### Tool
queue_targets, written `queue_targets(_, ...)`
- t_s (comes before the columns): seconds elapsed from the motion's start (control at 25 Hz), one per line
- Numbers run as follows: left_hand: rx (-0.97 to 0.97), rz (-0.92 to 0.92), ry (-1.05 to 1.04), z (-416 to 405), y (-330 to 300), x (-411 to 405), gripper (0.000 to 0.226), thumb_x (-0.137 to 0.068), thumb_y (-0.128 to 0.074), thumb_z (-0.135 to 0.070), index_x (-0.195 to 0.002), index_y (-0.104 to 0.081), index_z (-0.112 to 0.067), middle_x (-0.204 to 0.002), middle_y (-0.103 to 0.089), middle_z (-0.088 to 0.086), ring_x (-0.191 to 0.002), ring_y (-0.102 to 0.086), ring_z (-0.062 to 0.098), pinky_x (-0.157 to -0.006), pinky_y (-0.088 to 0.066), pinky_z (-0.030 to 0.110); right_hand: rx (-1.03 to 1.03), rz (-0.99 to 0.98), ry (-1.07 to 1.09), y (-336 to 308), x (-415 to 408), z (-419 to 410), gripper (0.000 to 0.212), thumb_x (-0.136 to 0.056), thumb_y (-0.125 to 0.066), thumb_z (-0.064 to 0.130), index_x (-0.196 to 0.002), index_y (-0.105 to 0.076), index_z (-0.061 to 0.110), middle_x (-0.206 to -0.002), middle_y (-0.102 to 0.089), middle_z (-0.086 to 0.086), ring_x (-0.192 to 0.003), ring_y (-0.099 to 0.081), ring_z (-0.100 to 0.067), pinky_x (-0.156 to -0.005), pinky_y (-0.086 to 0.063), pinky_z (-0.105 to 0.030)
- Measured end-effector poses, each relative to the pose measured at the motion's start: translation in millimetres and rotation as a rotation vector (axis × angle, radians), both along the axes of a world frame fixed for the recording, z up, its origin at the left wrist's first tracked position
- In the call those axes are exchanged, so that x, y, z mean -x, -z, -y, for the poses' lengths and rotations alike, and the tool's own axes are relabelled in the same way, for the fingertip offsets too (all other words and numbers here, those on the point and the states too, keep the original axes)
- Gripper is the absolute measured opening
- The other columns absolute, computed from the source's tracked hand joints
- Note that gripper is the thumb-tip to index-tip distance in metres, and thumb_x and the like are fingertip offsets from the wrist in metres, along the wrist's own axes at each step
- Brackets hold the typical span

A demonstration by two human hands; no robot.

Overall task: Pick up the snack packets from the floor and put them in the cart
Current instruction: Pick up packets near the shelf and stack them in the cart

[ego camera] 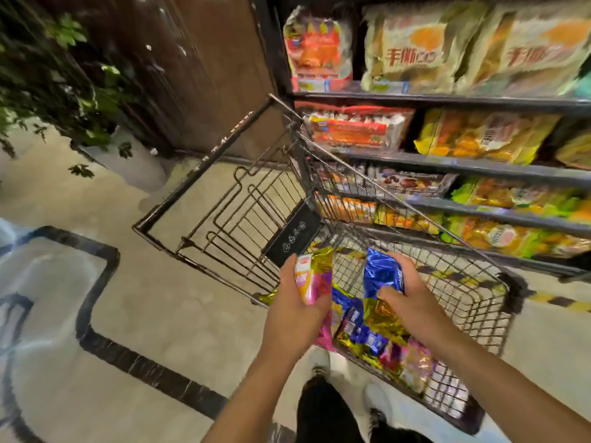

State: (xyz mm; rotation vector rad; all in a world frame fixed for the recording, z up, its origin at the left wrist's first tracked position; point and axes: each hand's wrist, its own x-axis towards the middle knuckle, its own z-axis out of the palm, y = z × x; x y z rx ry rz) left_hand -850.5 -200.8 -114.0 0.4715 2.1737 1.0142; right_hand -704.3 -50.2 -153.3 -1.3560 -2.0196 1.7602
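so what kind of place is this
Most likely a small grocery or snack shop: dark metal shelves stacked with bagged snacks, and a black wire shopping cart holding shiny packets. The left hand and right hand each grip one.

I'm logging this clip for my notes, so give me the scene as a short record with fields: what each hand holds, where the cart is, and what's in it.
left hand: left hand grips a pink and gold packet
right hand: right hand grips a blue packet
hand position: both over the cart's basket
cart: wire cart stands beside the shelves
cart contents: packets in basket, blue, gold and pink
floor: no loose packets in view on the floor
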Motion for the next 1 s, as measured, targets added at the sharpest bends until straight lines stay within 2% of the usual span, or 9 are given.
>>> queue_targets(0.08,0.033,-0.007,0.089,-27,12,28,0.083,-0.079,-0.072,-0.031,-0.145,-0.023,-0.047,-0.113,-0.065,-0.013,-0.097,-0.067,0.013,-0.091,-0.055,0.043,0.001,0.005,0.085,11,21,-8,0.061,-0.089,-0.059,0.014,-0.140,-0.037,0.039,-0.104,-0.066,0.000,-0.064,-0.054,-0.011,-0.060,-0.043,-0.028)
queue_targets(0.16,0.070,-0.032,0.152,-51,23,52,0.084,-0.081,-0.074,-0.031,-0.147,-0.023,-0.043,-0.117,-0.063,-0.008,-0.100,-0.064,0.017,-0.094,-0.052,0.040,-0.007,0.024,0.153,20,36,-14,0.067,-0.081,-0.061,0.026,-0.140,-0.034,0.044,-0.113,-0.063,-0.002,-0.072,-0.057,-0.012,-0.066,-0.043,-0.029)
queue_targets(0.28,0.102,-0.036,0.241,-84,50,88,0.082,-0.082,-0.074,-0.032,-0.146,-0.025,-0.043,-0.113,-0.065,-0.007,-0.097,-0.064,0.016,-0.089,-0.052,0.040,0.010,0.071,0.275,39,60,-27,0.077,-0.070,-0.057,0.040,-0.141,-0.030,0.048,-0.114,-0.060,-0.007,-0.062,-0.059,-0.011,-0.061,-0.043,-0.029)
queue_targets(0.4,0.128,-0.029,0.348,-114,83,120,0.082,-0.081,-0.073,-0.029,-0.146,-0.024,-0.042,-0.114,-0.065,-0.010,-0.103,-0.064,0.016,-0.091,-0.050,0.038,-0.028,0.132,0.349,66,85,-44,0.078,-0.065,-0.057,0.045,-0.139,-0.032,0.049,-0.113,-0.061,-0.009,-0.077,-0.064,-0.018,-0.071,-0.054,-0.038)
queue_targets(0.48,0.168,-0.028,0.411,-129,106,137,0.084,-0.081,-0.073,-0.028,-0.148,-0.023,-0.039,-0.123,-0.062,-0.007,-0.111,-0.061,0.021,-0.094,-0.049,0.039,-0.028,0.155,0.387,79,101,-53,0.080,-0.067,-0.059,0.042,-0.142,-0.033,0.044,-0.119,-0.059,-0.013,-0.085,-0.064,-0.017,-0.078,-0.054,-0.037)
queue_targets(0.6,0.252,-0.060,0.456,-151,152,159,0.087,-0.081,-0.072,-0.032,-0.149,-0.019,-0.042,-0.132,-0.059,0.000,-0.118,-0.059,0.025,-0.094,-0.049,0.040,-0.006,0.228,0.405,104,127,-66,0.081,-0.078,-0.065,0.025,-0.151,-0.029,0.028,-0.133,-0.046,-0.009,-0.101,-0.055,-0.012,-0.086,-0.038,-0.026)
queue_targets(0.68,0.284,-0.080,0.466,-165,187,168,0.087,-0.083,-0.071,-0.033,-0.149,-0.017,-0.044,-0.136,-0.056,0.000,-0.122,-0.058,0.023,-0.094,-0.049,0.038,-0.019,0.270,0.415,136,142,-75,0.081,-0.081,-0.066,0.020,-0.151,-0.027,0.027,-0.134,-0.042,-0.007,-0.108,-0.054,-0.022,-0.088,-0.039,-0.028)
queue_targets(0.84,0.328,-0.177,0.515,-184,261,176,0.078,-0.086,-0.067,-0.039,-0.146,-0.017,-0.043,-0.130,-0.053,0.005,-0.116,-0.059,0.030,-0.088,-0.049,0.042,0.052,0.319,0.431,219,164,-88,0.083,-0.074,-0.065,0.031,-0.144,-0.022,0.040,-0.128,-0.041,-0.008,-0.090,-0.062,-0.029,-0.082,-0.054,-0.046)
queue_targets(1.0,0.428,-0.228,0.624,-195,348,179,0.072,-0.085,-0.064,-0.041,-0.142,-0.020,-0.044,-0.129,-0.053,0.002,-0.112,-0.060,0.035,-0.084,-0.050,0.044,0.105,0.380,0.393,307,173,-93,0.083,-0.078,-0.070,0.028,-0.145,-0.022,0.035,-0.125,-0.040,-0.010,-0.085,-0.056,-0.024,-0.081,-0.054,-0.042)
